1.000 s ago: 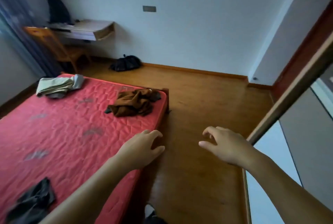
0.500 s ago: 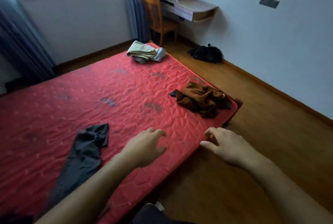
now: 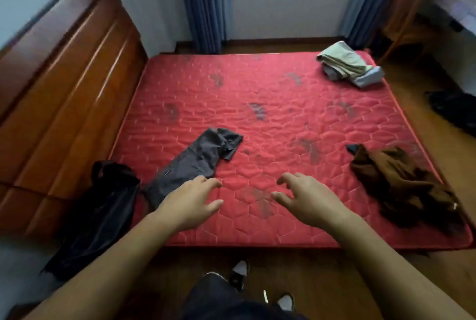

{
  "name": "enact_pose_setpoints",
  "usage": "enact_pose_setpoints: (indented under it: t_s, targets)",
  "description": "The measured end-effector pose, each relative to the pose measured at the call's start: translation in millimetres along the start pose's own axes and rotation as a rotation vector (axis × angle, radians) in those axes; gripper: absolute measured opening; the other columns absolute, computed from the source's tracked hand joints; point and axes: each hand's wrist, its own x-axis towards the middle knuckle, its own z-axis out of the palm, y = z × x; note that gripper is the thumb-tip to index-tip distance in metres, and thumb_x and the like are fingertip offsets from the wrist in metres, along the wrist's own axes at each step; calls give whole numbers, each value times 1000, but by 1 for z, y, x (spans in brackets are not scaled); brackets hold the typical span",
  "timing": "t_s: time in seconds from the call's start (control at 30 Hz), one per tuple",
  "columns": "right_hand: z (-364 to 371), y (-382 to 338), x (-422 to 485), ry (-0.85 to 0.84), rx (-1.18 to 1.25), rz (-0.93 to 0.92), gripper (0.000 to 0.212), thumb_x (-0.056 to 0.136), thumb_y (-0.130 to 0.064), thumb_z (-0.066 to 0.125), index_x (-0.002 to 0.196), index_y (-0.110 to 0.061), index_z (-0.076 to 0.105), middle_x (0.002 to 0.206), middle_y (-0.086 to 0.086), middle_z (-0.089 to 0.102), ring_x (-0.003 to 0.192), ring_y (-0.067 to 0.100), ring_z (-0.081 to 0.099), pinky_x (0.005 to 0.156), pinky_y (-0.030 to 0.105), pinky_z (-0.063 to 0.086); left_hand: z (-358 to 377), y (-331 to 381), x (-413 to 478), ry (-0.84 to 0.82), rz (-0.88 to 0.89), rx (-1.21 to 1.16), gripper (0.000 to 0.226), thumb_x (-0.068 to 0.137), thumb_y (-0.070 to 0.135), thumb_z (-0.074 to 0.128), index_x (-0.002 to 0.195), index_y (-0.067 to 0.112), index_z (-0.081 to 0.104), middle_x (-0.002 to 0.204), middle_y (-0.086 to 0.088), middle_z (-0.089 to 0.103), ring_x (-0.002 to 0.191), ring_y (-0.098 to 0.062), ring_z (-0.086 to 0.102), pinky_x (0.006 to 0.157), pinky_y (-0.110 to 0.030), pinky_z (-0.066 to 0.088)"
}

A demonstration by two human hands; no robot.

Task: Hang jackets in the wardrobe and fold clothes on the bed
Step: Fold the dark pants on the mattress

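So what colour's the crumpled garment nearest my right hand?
The crumpled garment is dark brown; head view.

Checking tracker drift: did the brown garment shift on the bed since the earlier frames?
No. The brown garment still lies by the same corner of the red mattress; only the camera turned.

Bed [image 3: 257, 74] ctr open for reach. Obstacles: grey garment [image 3: 198, 160] near-left, brown garment [image 3: 401, 185] near-right, folded pile [image 3: 345, 62] far-right, headboard [image 3: 64, 82] left.

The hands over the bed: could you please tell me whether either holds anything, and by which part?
Nothing is held. The left hand and right hand hover, fingers relaxed, above the red mattress; the grey garment lies ungripped.
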Motion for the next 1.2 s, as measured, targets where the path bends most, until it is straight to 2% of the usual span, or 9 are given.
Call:
enact_pose_setpoints:
  t_s: [0.23,0.4,0.7,0.93,1.2]
  targets:
    - [19,-41,34,-130,-75,-279,48,97,-61,49,133,-30,53,128,-1,60,117,23,58,94,44,51,28,-18,-74,48,-283,-126,51,94,58,52,140,37,45,134,8,49,123,-16,55,100,-40,48]
    - [47,-65,46,-192,-106,-371,46,97,-60,50,130,-29,54,126,-1,60,116,23,59,91,42,52,40,-43,-99,64,-399,-177,52,96,57,51,143,38,42,140,7,47,127,-14,51,100,-38,48]
    - [83,-117,116,-203,-161,-335,41,97,-58,51,128,-30,55,122,-3,63,110,21,62,86,42,54,34,-140,-69,19,-404,-205,51,96,55,50,143,38,40,142,8,44,127,-14,51,98,-40,50]
    - [137,-190,193,-273,-153,-278,41,97,-50,55,129,-24,57,123,4,63,112,27,62,87,43,54,38,-248,-20,-142,-365,-209,49,97,52,50,143,35,41,143,5,43,123,-19,53,98,-43,50]
    - [225,-226,286,-394,-206,-303,41,94,-42,58,127,-19,57,116,10,62,109,37,60,86,47,54,102,-330,50,-245,-439,-259,48,98,42,50,143,30,40,142,-3,43,125,-29,52,95,-46,49]
